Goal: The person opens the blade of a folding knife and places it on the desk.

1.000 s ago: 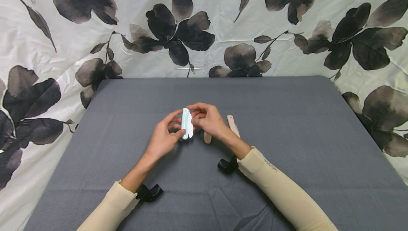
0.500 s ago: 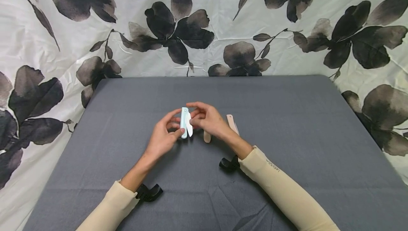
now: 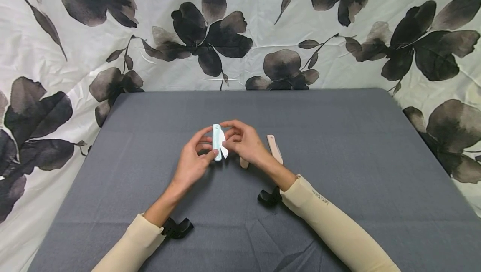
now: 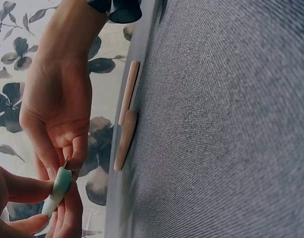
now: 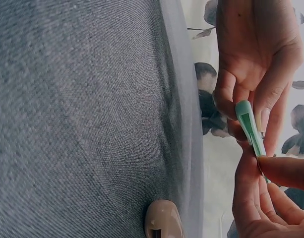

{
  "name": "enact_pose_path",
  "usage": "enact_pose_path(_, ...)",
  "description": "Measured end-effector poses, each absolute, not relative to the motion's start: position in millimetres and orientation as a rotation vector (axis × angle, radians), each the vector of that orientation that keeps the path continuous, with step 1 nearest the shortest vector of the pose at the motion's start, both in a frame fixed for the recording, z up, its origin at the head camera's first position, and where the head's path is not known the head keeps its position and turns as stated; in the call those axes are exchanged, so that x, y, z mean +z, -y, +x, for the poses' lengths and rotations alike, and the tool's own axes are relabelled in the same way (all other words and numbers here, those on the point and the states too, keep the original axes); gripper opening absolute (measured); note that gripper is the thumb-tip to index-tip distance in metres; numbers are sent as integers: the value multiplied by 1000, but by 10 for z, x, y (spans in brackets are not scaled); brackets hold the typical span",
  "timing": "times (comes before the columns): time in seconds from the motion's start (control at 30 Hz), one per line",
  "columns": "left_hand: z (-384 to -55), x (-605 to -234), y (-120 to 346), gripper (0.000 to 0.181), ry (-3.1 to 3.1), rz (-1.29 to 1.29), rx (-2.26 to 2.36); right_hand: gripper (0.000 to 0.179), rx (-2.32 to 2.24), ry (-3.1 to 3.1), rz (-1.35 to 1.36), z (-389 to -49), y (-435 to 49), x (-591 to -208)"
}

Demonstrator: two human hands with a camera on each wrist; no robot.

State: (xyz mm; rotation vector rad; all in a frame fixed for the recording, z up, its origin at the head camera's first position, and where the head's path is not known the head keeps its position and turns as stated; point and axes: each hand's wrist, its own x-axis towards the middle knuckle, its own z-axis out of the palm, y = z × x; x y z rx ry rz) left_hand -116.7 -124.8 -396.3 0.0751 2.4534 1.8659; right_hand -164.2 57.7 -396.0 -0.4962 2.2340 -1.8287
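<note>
A pale mint folding knife (image 3: pixel 216 138) is held upright above the table, its white blade (image 3: pixel 224 151) swung partly out of the handle. My left hand (image 3: pixel 189 162) grips the handle, thumb low on it and fingers along its far side. From the right, my right hand (image 3: pixel 249 143) pinches the blade between thumb and fingers, with its index finger reaching to the top of the handle. The slot along the green handle (image 5: pixel 247 121) faces the right wrist view. In the left wrist view the handle (image 4: pixel 61 184) is seen edge-on, and fingers cover much of the blade.
Two beige-pink folding knives lie on the grey cloth-covered table (image 3: pixel 338 138). One (image 3: pixel 275 149) is just right of my right hand; the other (image 3: pixel 244 163) is partly hidden under that hand. A white floral curtain (image 3: pixel 263 21) hangs behind the table.
The blade has swung a little farther out from the handle at its lower end. Both hands have raised the knife slightly; the beige knives stay where they were.
</note>
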Motion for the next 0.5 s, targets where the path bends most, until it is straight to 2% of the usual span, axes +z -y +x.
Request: enact_pose_path(0.5,-1243,-3976,1175,66,-2476,103,1888,44,-1767,-2248,-500,-1795,-725,-3970)
